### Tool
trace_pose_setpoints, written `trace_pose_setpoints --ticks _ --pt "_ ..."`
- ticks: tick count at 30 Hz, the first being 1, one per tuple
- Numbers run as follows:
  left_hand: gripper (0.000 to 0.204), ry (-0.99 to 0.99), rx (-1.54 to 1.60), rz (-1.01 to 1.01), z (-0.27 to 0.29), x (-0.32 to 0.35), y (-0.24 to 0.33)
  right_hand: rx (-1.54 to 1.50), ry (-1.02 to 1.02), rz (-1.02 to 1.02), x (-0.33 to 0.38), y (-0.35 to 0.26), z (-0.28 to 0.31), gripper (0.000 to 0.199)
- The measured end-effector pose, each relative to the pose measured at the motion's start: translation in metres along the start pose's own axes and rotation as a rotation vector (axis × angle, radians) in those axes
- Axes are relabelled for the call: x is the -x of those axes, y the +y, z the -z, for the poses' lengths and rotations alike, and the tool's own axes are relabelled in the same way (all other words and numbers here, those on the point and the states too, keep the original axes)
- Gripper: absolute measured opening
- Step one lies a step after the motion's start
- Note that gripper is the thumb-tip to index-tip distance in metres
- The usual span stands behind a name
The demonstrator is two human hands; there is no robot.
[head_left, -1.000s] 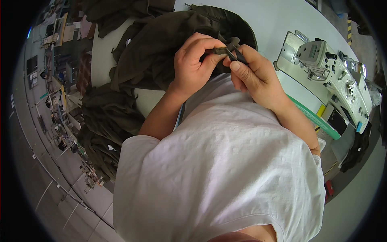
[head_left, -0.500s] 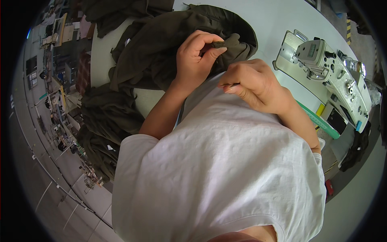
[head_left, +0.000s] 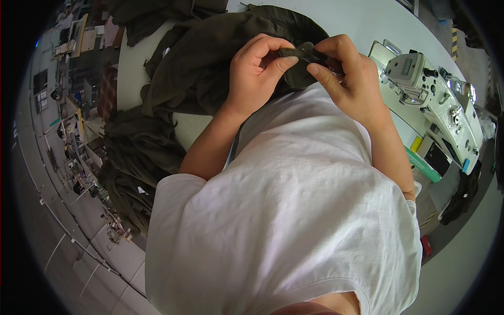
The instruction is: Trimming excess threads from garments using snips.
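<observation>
A dark olive garment (head_left: 210,58) lies heaped on the table at the far middle. My left hand (head_left: 260,73) pinches a folded edge of it between thumb and forefinger, raised a little above the rest. Close on its right, my right hand (head_left: 354,79) is curled around a small dark tool that looks like thread snips (head_left: 334,64). Their thin metal tip points left at the pinched edge; whether it touches the cloth I cannot tell. My fingers hide most of the tool.
A white sewing machine (head_left: 446,100) stands on the pale table (head_left: 352,21) to the right. More dark olive cloth (head_left: 142,147) hangs at the left, beside my left arm. A green strip (head_left: 425,165) lies along the table's near right edge.
My right hand has moved up and away from me, turning so that the snips meet the held edge. The left hand keeps its pinch almost in place.
</observation>
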State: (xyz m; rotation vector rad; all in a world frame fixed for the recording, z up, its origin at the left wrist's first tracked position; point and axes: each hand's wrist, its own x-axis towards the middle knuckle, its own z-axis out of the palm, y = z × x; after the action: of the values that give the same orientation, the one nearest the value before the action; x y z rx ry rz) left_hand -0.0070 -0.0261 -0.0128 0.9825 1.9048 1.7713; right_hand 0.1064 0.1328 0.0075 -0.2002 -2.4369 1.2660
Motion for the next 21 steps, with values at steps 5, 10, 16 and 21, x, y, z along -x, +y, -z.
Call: trace_pose_setpoints --ticks 5,10,16,21 --pt "0.015 -0.010 0.001 -0.011 -0.002 0.002 0.001 -0.032 -0.087 -0.021 -0.001 -0.002 -0.001 0.026" --pt "0.015 -0.021 -0.005 -0.048 -0.004 0.003 0.001 -0.010 -0.116 -0.017 -0.003 0.000 -0.001 0.025" --pt "0.015 0.015 0.021 0.024 -0.001 0.004 0.000 -0.216 0.076 -0.097 -0.002 0.006 -0.006 0.027" --pt "0.018 0.072 0.207 0.188 -0.001 0.000 0.007 0.021 0.184 0.326 0.003 0.017 -0.020 0.023"
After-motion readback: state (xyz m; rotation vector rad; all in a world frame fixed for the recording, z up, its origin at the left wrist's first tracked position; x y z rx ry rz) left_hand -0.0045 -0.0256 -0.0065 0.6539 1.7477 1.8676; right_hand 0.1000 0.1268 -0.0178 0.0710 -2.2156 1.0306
